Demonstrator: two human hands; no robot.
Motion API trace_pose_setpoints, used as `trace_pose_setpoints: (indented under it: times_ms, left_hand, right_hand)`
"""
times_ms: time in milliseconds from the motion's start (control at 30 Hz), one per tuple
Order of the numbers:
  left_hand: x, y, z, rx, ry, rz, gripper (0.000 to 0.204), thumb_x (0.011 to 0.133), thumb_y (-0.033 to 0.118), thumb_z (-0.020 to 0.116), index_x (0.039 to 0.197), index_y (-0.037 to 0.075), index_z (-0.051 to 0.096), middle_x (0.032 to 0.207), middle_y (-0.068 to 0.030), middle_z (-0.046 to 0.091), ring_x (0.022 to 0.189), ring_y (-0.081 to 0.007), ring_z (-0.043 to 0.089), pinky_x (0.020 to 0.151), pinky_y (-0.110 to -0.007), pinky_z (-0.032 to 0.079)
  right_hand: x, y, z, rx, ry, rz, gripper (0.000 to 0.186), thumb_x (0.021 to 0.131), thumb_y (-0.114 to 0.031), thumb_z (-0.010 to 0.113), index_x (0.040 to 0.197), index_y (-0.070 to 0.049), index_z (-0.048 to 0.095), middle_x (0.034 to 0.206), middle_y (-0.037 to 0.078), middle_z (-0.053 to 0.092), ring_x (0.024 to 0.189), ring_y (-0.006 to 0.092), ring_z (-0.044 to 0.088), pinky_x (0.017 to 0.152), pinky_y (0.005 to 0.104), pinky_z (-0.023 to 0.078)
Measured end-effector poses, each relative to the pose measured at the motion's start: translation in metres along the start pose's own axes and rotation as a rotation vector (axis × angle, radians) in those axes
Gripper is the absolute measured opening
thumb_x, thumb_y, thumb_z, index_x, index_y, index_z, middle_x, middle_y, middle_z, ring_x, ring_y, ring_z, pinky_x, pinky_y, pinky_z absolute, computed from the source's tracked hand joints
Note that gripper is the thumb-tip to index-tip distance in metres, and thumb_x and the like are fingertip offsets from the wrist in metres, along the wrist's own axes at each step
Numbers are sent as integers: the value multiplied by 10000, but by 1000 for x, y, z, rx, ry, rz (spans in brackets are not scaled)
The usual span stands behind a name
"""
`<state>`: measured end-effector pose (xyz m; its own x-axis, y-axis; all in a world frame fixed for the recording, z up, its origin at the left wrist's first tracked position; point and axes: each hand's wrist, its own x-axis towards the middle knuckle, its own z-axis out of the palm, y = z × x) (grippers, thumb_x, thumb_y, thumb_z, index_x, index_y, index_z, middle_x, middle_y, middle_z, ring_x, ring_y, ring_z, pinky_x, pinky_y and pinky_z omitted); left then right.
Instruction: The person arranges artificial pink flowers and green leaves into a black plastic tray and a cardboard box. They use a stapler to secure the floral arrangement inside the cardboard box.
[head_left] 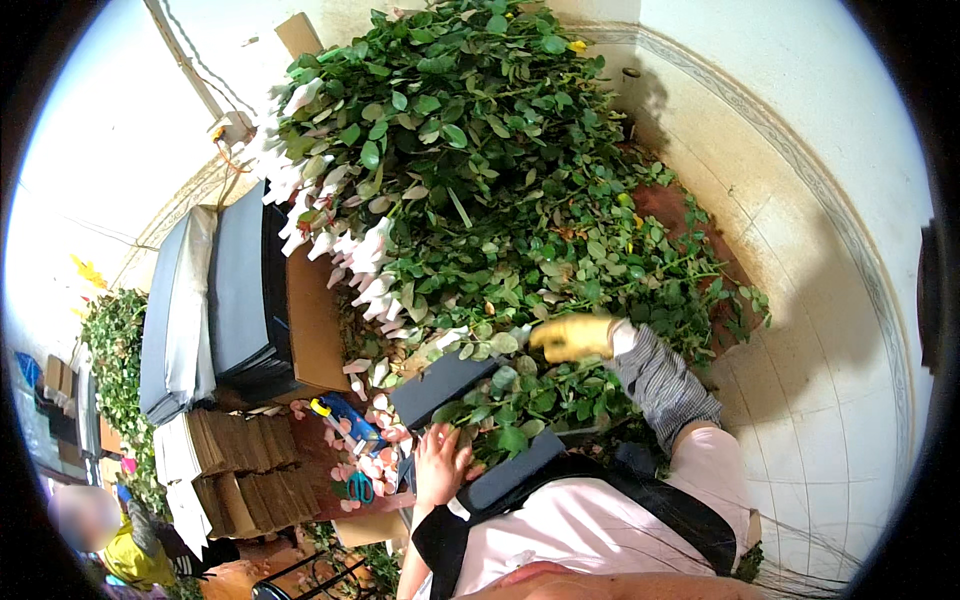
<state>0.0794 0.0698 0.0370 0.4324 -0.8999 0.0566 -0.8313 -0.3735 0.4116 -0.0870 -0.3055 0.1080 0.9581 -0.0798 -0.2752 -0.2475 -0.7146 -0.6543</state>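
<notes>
My bare left hand [441,462] rests at the near left of leafy rose stems [530,395], fingers stretched and slightly apart. The stems lie between two dark padded blocks [445,385], one behind and one in front of them. My right hand [568,338], in a yellow glove with a striped sleeve, is above the right end of the far block, its fingers curled among leaves beside a small white piece; what they hold is hidden. Loose pink petals [380,465], teal scissors [358,487] and a blue box [350,425] with a yellow-handled tool lie left of my left hand.
A big pile of stems [440,120] with white-wrapped heads [370,240] fills the back. Dark sheets [240,300] and cardboard stacks [235,460] stand left. A tiled wall [800,380] bounds the right. A person in yellow [140,555] is at lower left, near a black metal rack [300,580].
</notes>
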Motion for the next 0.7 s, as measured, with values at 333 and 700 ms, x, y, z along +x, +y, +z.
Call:
trace_pose_setpoints:
  times_ms: [333, 700]
  left_hand:
    - [-8, -4, 12, 76, -56, -21, 729, 779, 434, 783, 1404, 137, 554, 1548, -157, 383, 1401, -372, 367, 1151, -507, 290]
    - [-3, 5, 10, 10, -2, -43, 712, 722, 365, 842, 1345, 121, 599, 1501, -162, 436, 1345, -385, 433, 1100, -501, 358]
  right_hand:
    - [186, 8, -273, -578, 1203, 160, 433, 978, -155, 577, 1405, -99, 529, 1228, 125, 677, 1114, 263, 656, 1035, 398, 473]
    - [170, -12, -261, -955, 959, 554, 362, 899, -137, 636, 1260, -117, 617, 916, 90, 747, 871, 248, 713, 851, 361, 518]
